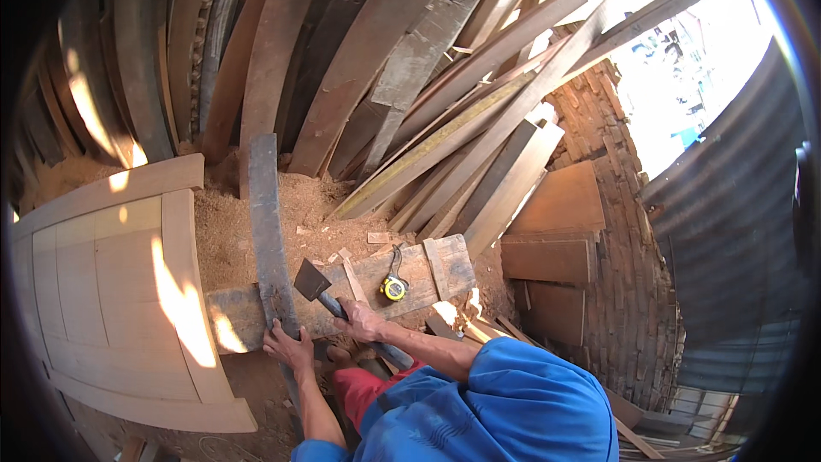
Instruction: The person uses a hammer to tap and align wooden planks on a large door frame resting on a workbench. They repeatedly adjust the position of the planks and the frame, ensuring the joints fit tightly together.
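My left hand (289, 346) grips the edge of a long grey weathered plank (270, 231), which lies across the low wooden bench (453, 265). The fingers of my right hand (361, 321) are wrapped round the handle of a hatchet (313, 281). Its dark, flared blade is just right of the plank and apart from it. To the right of the blade, a yellow and black tape measure (393, 288) with a dark strap rests on the bench. A thin wood strip (353, 277) lies between the hatchet and the tape.
A pale panelled wooden door (120, 291) lies at the left, sunlit in patches. Many boards (368, 51) lean at the back, some jutting forward to the right (479, 120). Sawdust (227, 239) covers the ground. Stacked wood pieces (611, 291) and corrugated sheeting (735, 231) stand at the right.
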`<action>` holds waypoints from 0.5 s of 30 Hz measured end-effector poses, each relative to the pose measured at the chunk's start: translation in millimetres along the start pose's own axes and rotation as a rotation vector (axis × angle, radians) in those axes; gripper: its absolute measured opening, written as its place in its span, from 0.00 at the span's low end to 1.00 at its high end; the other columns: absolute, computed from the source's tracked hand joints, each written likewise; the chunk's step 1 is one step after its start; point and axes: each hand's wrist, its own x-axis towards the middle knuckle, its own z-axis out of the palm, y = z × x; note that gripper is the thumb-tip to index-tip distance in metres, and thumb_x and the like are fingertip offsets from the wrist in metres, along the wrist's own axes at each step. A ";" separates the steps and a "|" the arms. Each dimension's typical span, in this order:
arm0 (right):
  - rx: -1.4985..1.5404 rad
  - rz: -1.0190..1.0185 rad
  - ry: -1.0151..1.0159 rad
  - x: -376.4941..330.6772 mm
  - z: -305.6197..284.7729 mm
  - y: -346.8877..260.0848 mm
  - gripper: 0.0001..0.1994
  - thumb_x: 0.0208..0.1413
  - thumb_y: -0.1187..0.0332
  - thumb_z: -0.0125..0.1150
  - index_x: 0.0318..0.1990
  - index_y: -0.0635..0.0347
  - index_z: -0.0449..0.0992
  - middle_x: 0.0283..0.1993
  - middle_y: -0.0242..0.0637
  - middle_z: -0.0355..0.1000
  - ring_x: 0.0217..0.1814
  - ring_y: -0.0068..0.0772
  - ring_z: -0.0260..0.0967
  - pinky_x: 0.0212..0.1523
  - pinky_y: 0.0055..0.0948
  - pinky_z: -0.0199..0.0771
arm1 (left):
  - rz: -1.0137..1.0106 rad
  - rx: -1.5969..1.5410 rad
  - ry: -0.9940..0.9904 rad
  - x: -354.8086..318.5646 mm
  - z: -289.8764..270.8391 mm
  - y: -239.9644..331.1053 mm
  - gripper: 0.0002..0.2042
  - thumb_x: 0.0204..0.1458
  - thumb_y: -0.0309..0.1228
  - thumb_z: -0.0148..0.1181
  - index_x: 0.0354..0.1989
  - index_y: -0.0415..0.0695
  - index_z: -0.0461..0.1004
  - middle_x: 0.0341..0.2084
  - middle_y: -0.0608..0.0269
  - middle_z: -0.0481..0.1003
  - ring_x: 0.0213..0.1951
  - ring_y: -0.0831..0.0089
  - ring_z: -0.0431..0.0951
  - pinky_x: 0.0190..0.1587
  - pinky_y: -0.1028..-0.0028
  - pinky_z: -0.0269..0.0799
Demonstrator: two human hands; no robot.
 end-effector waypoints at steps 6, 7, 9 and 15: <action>0.036 -0.039 -0.054 -10.5 -9.7 -3.7 0.20 0.58 0.59 0.61 0.47 0.67 0.68 0.35 0.60 0.73 0.42 0.64 0.73 0.43 0.52 0.70 | 0.025 0.067 0.032 -19.3 -4.7 8.9 0.38 0.43 0.36 0.72 0.65 0.48 0.63 0.59 0.39 0.60 0.56 0.41 0.62 0.56 0.45 0.60; 0.040 -0.057 -0.057 -13.4 -8.3 2.7 0.21 0.58 0.59 0.61 0.49 0.68 0.67 0.35 0.60 0.72 0.42 0.64 0.72 0.43 0.52 0.70 | 0.017 0.089 0.032 -27.5 -7.9 10.5 0.38 0.43 0.37 0.72 0.66 0.49 0.62 0.59 0.39 0.61 0.56 0.40 0.62 0.56 0.45 0.60; 0.032 -0.050 -0.112 -16.7 -11.2 -4.5 0.22 0.58 0.59 0.61 0.50 0.69 0.67 0.36 0.61 0.73 0.43 0.64 0.73 0.44 0.51 0.71 | 0.010 0.108 0.063 -39.6 -13.0 6.9 0.39 0.43 0.37 0.73 0.66 0.49 0.63 0.60 0.38 0.60 0.56 0.39 0.62 0.56 0.44 0.60; -0.083 -0.098 0.013 8.2 17.4 -40.2 0.26 0.61 0.56 0.57 0.57 0.71 0.66 0.40 0.64 0.73 0.46 0.63 0.74 0.46 0.50 0.73 | 0.138 0.030 0.113 -4.5 10.6 -42.6 0.37 0.41 0.38 0.72 0.63 0.45 0.66 0.59 0.38 0.64 0.60 0.40 0.63 0.58 0.42 0.59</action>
